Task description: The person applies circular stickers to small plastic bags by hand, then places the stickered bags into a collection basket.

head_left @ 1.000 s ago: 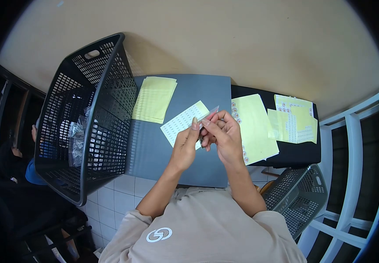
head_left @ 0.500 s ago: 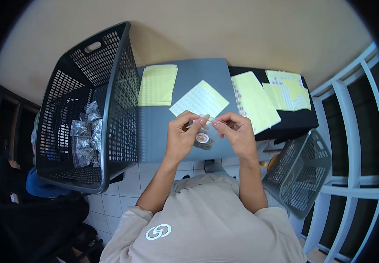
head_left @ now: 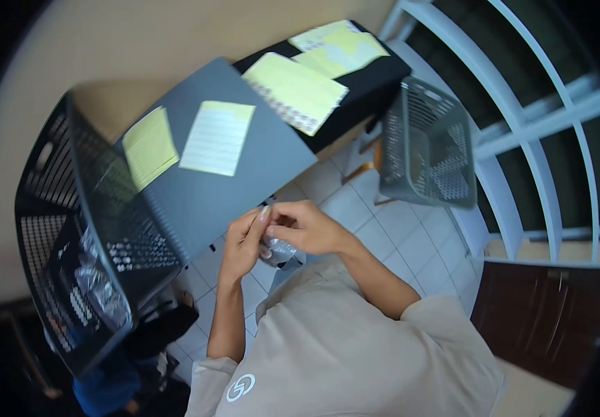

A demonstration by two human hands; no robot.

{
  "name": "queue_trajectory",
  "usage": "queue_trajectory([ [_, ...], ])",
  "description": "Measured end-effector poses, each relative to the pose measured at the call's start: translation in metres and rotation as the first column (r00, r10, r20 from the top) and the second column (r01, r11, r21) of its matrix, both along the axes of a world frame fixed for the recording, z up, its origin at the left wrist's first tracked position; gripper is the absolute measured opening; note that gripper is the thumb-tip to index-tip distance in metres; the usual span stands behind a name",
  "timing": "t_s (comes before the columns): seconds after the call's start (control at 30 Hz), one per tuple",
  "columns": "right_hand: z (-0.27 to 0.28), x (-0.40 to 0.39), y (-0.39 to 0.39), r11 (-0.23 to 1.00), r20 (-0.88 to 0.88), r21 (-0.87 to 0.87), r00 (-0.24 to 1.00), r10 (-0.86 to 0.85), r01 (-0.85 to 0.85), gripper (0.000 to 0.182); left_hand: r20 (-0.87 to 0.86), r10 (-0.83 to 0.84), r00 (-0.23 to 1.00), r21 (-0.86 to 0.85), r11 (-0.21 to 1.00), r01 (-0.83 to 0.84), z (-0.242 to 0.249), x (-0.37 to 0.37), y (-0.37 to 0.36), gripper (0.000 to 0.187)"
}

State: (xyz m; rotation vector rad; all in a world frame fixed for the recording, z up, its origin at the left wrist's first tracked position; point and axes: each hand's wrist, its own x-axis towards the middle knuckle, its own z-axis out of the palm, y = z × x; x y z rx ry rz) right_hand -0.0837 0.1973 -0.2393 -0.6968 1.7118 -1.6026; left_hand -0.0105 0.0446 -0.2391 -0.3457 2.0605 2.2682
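A small clear plastic bag (head_left: 282,250) hangs beneath my two hands, in front of my body and just off the near edge of the grey table. My left hand (head_left: 241,247) pinches its top with thumb and fingers closed. Close against it, my right hand (head_left: 307,228) is also closed on the top of the bag. The fingers hide the upper part of the bag, and its contents are hard to make out. On the table beyond lies a sheet of small printed labels (head_left: 218,139), with a stack of yellow sheets (head_left: 150,149) to its left.
A tall dark crate (head_left: 109,208) holding several filled clear bags (head_left: 98,281) stands at the left. More yellow sticker sheets (head_left: 296,90) lie on a black surface. A grey-green basket (head_left: 395,156) is at the right, near white bars. Another person's blue clothing (head_left: 109,386) shows lower left.
My view has turned to the right. My hands, with the bag, have moved from over the table to its near edge and come closer together. The bag's round sticker no longer shows clearly.
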Motion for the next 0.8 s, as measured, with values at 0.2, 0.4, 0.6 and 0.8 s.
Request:
queue_trajectory([
  [0.2,-0.002,0.017,0.019,0.986,-0.118,-0.011,0.979,-0.168,0.168,0.015,-0.333,0.017,0.943,-0.176,0.981,-0.080,-0.031,0.004,0.026,0.034],
  [0.4,0.018,0.017,0.067,0.967,-0.187,0.182,0.972,-0.144,0.178,0.019,-0.167,0.279,0.946,-0.027,0.958,-0.287,-0.046,-0.006,0.066,0.037],
  [0.6,0.026,-0.008,0.128,0.965,-0.191,0.149,0.964,-0.187,0.216,0.017,-0.087,0.525,0.847,0.022,0.851,-0.525,-0.046,-0.041,0.110,0.041],
  [0.8,0.036,-0.058,0.193,0.921,-0.056,0.128,0.929,-0.365,0.369,0.016,-0.211,0.251,0.945,-0.152,0.946,-0.285,-0.056,-0.080,0.165,0.033],
])
